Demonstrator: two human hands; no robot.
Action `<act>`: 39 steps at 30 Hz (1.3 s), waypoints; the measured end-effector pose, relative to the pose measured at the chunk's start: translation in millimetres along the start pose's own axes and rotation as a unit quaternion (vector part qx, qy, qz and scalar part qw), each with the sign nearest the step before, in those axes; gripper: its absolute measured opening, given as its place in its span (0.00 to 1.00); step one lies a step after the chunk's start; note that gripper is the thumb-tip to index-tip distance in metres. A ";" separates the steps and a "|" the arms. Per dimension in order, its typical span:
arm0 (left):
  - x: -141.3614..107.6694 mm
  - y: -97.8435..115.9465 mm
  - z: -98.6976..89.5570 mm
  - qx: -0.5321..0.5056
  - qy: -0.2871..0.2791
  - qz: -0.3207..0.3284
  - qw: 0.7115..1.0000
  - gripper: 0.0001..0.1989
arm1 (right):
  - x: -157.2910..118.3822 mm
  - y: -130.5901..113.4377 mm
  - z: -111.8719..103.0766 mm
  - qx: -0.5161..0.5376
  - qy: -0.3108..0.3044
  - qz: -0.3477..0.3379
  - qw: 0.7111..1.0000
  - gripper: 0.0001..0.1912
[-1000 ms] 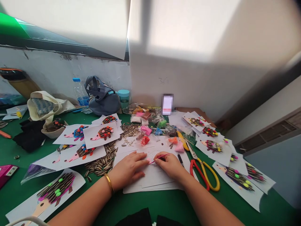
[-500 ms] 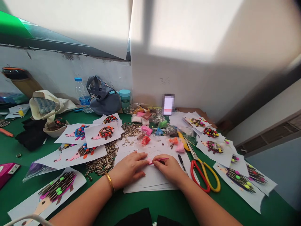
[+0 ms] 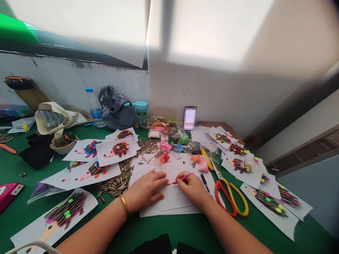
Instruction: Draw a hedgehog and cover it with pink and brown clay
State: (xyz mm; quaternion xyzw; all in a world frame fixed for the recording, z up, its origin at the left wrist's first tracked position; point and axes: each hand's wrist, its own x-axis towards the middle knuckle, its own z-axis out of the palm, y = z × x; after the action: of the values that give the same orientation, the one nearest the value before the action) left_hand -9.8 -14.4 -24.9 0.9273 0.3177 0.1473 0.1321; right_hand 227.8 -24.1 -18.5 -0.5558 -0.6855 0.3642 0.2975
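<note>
Bright light glares on the white panel, striped by shadow; the top-right corner blurs.

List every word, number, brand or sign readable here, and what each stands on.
"36", then an unclear mark: handwritten on the pale panel.
Bottle label: too small to read.
Phone screen: blurred out, unreadable.
Marks on the paper by the right hand: too small.

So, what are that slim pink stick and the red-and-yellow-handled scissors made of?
The slim pink stick looks like smooth plastic, by its even colour, though coated metal is possible. The scissors have silvery, likely metal blades and bright, evenly coloured handles, probably plastic.
</note>
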 end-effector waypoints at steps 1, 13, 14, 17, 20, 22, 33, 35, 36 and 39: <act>0.0 0.5 -0.1 0.004 0.002 0.005 1.000 0.28 | -0.2 -1.2 -0.6 -0.008 0.002 0.005 1.000 0.09; 3.1 8.9 -0.8 0.083 -0.027 0.006 0.996 0.23 | -1.4 0.8 2.1 -0.020 0.002 -0.007 1.000 0.09; 2.9 8.5 -0.9 0.083 -0.026 0.005 0.996 0.23 | -1.4 0.6 2.0 -0.020 0.002 -0.007 1.000 0.09; 2.3 7.3 -1.7 0.074 -0.016 0.010 0.997 0.23 | -1.6 -0.7 1.2 -0.021 0.003 -0.007 1.000 0.09; 2.7 7.9 -3.1 0.062 -0.007 0.016 0.998 0.24 | -2.1 -2.0 0.6 -0.024 0.004 -0.006 1.000 0.08; 3.7 9.8 -3.5 0.070 -0.013 0.016 0.997 0.24 | -2.3 -2.0 0.6 -0.027 0.004 -0.006 1.000 0.08; 3.5 6.5 -0.3 0.054 0.007 0.013 0.998 0.21 | -1.6 0.0 1.3 -0.031 0.004 -0.005 1.000 0.09; 1.9 1.4 -2.6 0.033 0.011 0.012 0.999 0.22 | -1.4 -0.3 1.1 -0.026 0.002 -0.006 1.000 0.09; 1.1 -0.9 -3.6 0.027 0.010 0.013 1.000 0.21 | -1.4 -0.5 1.0 -0.023 0.002 -0.007 1.000 0.09; -0.5 -4.3 -4.5 0.024 0.008 0.029 0.999 0.18 | -1.7 -1.4 0.6 -0.008 -0.004 -0.011 1.000 0.09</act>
State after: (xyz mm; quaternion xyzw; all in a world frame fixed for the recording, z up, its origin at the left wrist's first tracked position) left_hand -14.2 -10.8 -22.3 0.9378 0.2953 0.1510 0.1028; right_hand 226.9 -26.0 -17.7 -0.5490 -0.6956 0.3575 0.2948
